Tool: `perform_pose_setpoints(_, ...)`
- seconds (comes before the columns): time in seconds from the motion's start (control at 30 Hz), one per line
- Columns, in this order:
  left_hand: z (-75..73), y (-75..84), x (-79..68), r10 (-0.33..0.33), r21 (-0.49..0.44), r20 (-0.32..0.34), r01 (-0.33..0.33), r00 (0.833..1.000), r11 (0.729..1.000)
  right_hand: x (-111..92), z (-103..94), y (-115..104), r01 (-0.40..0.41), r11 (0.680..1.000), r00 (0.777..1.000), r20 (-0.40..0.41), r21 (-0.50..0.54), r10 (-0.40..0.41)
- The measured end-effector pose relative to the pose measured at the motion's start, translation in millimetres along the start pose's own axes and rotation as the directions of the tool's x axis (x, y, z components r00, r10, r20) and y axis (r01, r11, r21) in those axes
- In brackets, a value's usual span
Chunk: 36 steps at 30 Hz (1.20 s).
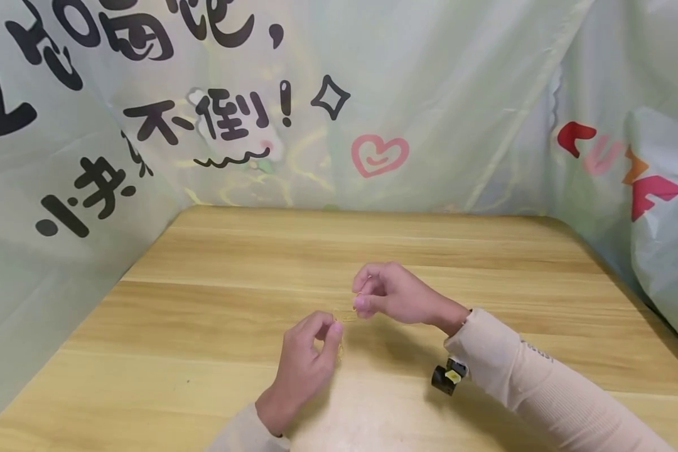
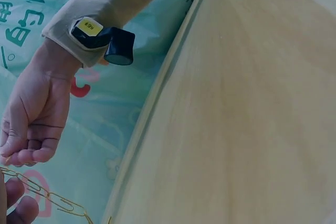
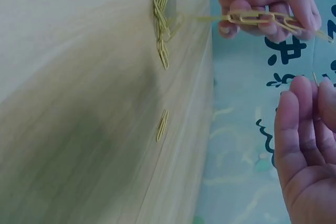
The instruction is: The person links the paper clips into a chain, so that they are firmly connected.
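My left hand (image 1: 307, 355) pinches a chain of linked gold paper clips (image 3: 252, 18) between thumb and fingers. One end of the chain points toward my right hand (image 1: 401, 294); the rest hangs down, and in the left wrist view its links (image 2: 50, 195) show below the fingers. Between its thumb and fingertips the right hand holds a small gold paper clip (image 3: 315, 78), mostly hidden by the fingers. A small gap separates this clip from the chain's end in the right wrist view. Both hands are above the middle of the wooden table (image 1: 231, 251).
In the right wrist view, a bunch of gold paper clips (image 3: 161, 17) lies on the table, with a further clip (image 3: 163, 125) apart from it. A small black camera (image 1: 444, 378) is strapped at the right cuff. Printed cloth (image 1: 457, 94) surrounds the table's back and sides.
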<state>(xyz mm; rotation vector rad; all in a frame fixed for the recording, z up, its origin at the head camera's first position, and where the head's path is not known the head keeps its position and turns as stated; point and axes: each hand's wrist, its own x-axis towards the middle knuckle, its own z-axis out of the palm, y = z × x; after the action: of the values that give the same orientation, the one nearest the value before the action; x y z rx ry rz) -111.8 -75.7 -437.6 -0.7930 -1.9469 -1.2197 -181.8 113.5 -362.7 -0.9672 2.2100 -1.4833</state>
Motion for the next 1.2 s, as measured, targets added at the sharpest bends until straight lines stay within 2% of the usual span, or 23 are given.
perform_pose_setpoints(0.2,-1.1,0.7,1.8,0.022,-0.011,0.002,-0.022,1.0,1.0,0,4.7,-5,0.002,1.0,1.0,-0.03,0.01,-0.001)
perform_pose_setpoints(0.43,-2.6,1.7,1.4,0.008,-0.03,0.039,-0.007,0.999,1.0,1,8.5,-10,-0.001,0.996,1.0,0.009,0.093,0.0)
perform_pose_setpoints(0.6,-2.4,1.5,0.4,-0.014,-0.025,0.064,0.015,0.998,1.0,2,9.8,-11,0.008,0.999,1.0,0.023,0.048,-0.009)
perform_pose_setpoints(0.93,-2.4,2.3,0.6,0.002,-0.015,0.06,-0.001,0.998,1.0,-1,11.3,-14,0.052,0.998,0.996,0.077,-0.021,-0.05)
perform_pose_setpoints(1.2,-1.6,1.6,0.4,0.018,0.011,0.05,-0.019,0.999,1.0,-2,12.9,-17,-0.013,0.999,0.991,0.131,0.042,0.007)
